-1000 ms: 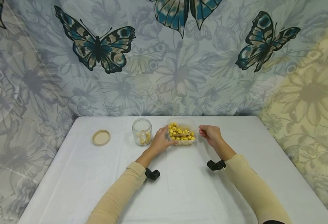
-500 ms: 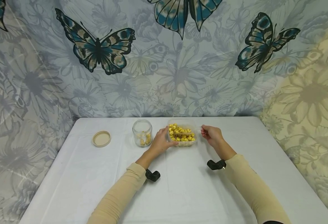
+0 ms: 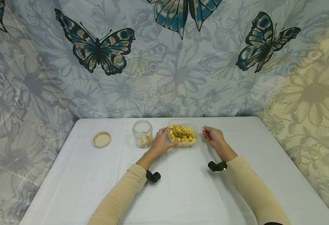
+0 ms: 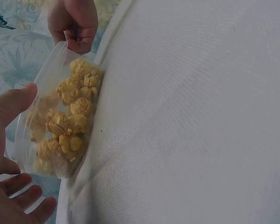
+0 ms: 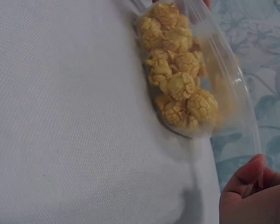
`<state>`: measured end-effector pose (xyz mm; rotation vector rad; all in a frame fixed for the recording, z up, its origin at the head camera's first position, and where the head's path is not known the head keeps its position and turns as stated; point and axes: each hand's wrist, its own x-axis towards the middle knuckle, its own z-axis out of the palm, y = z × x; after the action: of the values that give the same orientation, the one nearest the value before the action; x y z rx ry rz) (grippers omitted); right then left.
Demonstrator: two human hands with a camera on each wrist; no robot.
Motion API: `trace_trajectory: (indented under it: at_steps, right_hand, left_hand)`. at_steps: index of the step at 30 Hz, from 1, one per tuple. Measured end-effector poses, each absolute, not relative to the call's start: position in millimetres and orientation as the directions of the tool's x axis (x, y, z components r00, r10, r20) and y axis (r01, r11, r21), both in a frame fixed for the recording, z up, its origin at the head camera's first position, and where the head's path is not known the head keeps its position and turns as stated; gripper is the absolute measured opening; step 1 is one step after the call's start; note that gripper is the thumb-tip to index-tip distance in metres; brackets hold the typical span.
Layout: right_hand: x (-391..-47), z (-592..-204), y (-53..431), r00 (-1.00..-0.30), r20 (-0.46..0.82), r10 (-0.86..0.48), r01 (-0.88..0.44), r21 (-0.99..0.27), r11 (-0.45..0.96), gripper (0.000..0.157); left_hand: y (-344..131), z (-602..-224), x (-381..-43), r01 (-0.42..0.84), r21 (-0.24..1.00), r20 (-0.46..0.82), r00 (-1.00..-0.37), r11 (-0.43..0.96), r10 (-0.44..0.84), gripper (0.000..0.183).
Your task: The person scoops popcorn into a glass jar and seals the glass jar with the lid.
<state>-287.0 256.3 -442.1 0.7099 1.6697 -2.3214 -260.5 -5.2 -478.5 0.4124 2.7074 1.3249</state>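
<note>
A clear plastic container [image 3: 182, 144] of yellow popcorn [image 4: 67, 116] stands near the table's back edge. My left hand [image 3: 161, 140] holds its left side, thumb at the near side and fingers spread around the far side. At the container's right, my right hand [image 3: 213, 136] has its thumb and fingertips pinched together. They appear to hold the thin end of a tan spoon [image 3: 183, 132] lying across the popcorn; the stretch near the fingers is hard to make out. Left of the container is an uncovered glass jar [image 3: 142, 132] with some popcorn at its bottom.
A round tan lid [image 3: 101, 139] lies left of the jar on the white-covered table [image 3: 167, 197]. Behind the table's back edge rises a butterfly-print cloth backdrop [image 3: 181, 78]. Each wrist wears a small black camera [image 3: 153, 177].
The tan spoon has shifted back a little over the popcorn, and my right hand has drawn slightly to the right. My left hand, the container, jar and lid keep their places.
</note>
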Motion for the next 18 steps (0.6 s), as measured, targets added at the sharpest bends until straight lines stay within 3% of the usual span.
trace_trajectory:
  at_steps: [14,18]
  right_hand:
    - [-288.4,-438.0,255.6,-0.862,-0.489,0.131,0.427,-0.842,-0.330,0.022]
    - [-287.4,-439.0,255.8,-0.861,-0.491,0.130,0.425,-0.837,-0.345,0.014]
  left_hand:
    - [-6.5,-477.5,-259.2,0.229,0.772,0.058,-0.955,0.594,0.292,0.097]
    - [-6.6,-478.2,-259.2,0.226,0.771,0.054,-0.955,0.596,0.293,0.097]
